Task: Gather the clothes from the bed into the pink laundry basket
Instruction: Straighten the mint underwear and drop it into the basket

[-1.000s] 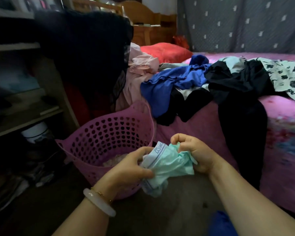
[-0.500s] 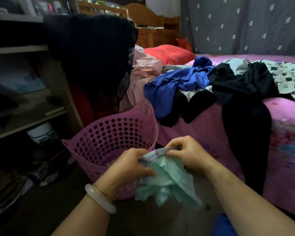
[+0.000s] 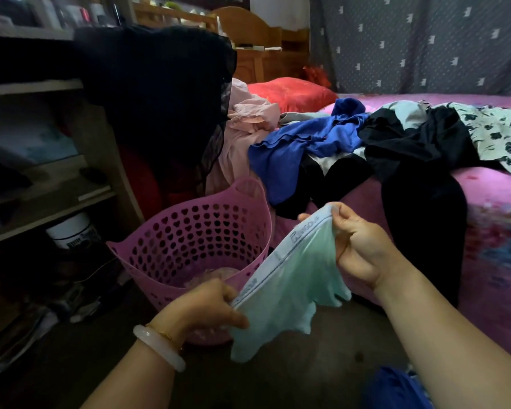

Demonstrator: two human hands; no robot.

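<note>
A mint-green garment [image 3: 289, 293] with a white printed waistband is stretched between both hands, just right of the pink laundry basket [image 3: 171, 228]. My left hand [image 3: 207, 308] pinches the waistband's lower end near the basket's front rim. My right hand [image 3: 357, 246] grips its upper end. The basket stands on the floor beside the bed [image 3: 496, 202] and holds some pale cloth at its bottom. On the bed lie a blue garment [image 3: 301, 146], black clothes [image 3: 419, 143], a pink garment [image 3: 245, 125] and a white floral piece [image 3: 502, 134].
A wooden shelf unit [image 3: 56, 178] stands left of the basket, with dark cloth [image 3: 160, 93] draped over it and a white tub [image 3: 71, 231] beneath. A red pillow [image 3: 289, 93] lies at the bed's head. Blue cloth [image 3: 393, 391] shows at the bottom edge.
The garment was bunched between both hands; they have drawn apart, right hand up and left hand down, so it now hangs spread open by its waistband.
</note>
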